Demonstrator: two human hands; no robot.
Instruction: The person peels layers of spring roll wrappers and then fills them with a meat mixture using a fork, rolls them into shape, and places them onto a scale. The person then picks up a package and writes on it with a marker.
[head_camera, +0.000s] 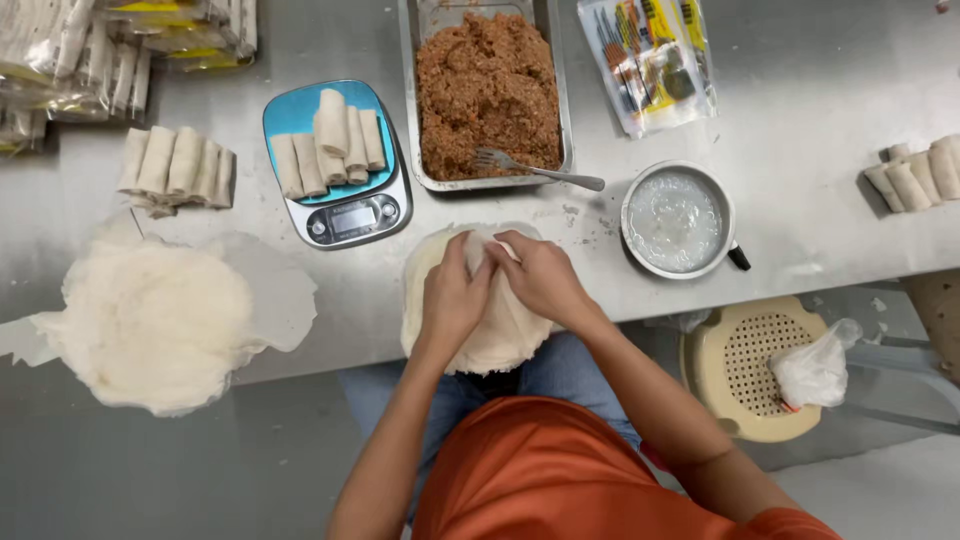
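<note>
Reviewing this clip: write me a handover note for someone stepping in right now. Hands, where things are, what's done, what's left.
Left hand and right hand: both folding a wrapper sheet on the wrapper stack at the table edge.
Filling tray with fork straight ahead; bowl of clear paste to the right.
Done: rolls on the scale, more left of it and far right.
Left: finish this roll; a second wrapper pile and plenty of filling wait.

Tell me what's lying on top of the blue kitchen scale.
Five pale rolled wrappers lie on the blue kitchen scale: four side by side, one more resting across them. Their filling is hidden inside the wrapping, and they cover most of the blue platform beneath.
</note>
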